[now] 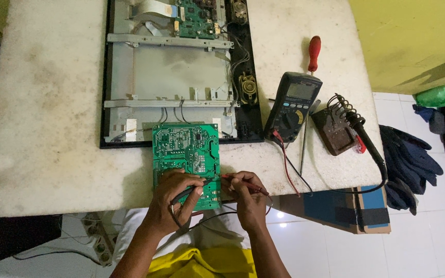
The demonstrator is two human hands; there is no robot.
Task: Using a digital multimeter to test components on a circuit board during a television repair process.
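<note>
While my left hand [173,198] pinches one black probe [186,191] and my right hand [245,198] pinches one red probe [243,184], both tips meet the green circuit board [185,149] at the table [42,128] edge. Behind it, one opened panel chassis [176,77] holds a second green board [194,20]; one multimeter [293,105], one soldering iron [366,139], one red screwdriver [313,54] lie right.

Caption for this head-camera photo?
Both hands press meter probes onto a green circuit board beside a multimeter.

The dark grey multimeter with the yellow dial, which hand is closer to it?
Right. The right hand is below the dark grey multimeter, slightly to its left; the left hand is farther left, on the green circuit board.
</note>
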